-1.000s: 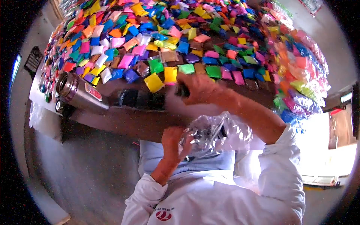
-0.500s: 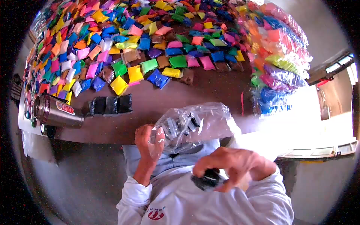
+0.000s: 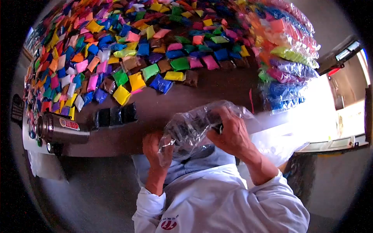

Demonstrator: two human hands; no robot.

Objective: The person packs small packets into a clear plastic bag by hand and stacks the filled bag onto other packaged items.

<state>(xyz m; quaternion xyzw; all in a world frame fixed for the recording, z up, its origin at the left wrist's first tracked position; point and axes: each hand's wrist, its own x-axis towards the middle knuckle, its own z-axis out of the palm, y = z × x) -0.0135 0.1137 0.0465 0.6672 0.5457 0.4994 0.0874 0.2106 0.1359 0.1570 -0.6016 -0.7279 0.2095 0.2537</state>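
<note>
A clear plastic bag (image 3: 186, 126) with several black packets inside lies over the table's front edge. My left hand (image 3: 157, 147) is closed on the bag's left end. At the bag's right end is my right hand (image 3: 231, 132), its fingers bent at the opening. A dark thing shows partly between its thumb and fingers, mostly hidden by the hand and the film. Three black packets (image 3: 115, 115) lie side by side on the table, left of the bag.
Many small coloured packets (image 3: 120, 95) cover the back and left of the brown table (image 3: 210, 91). Filled clear bags (image 3: 287, 77) are stacked at the right. A steel flask (image 3: 64, 128) lies at the left edge. A thin red strip (image 3: 251, 101) is near the stack.
My right hand has moved up and forward from near my chest to the bag's right end, carrying the black packet. My left hand still holds the bag. The view has shifted slightly.
</note>
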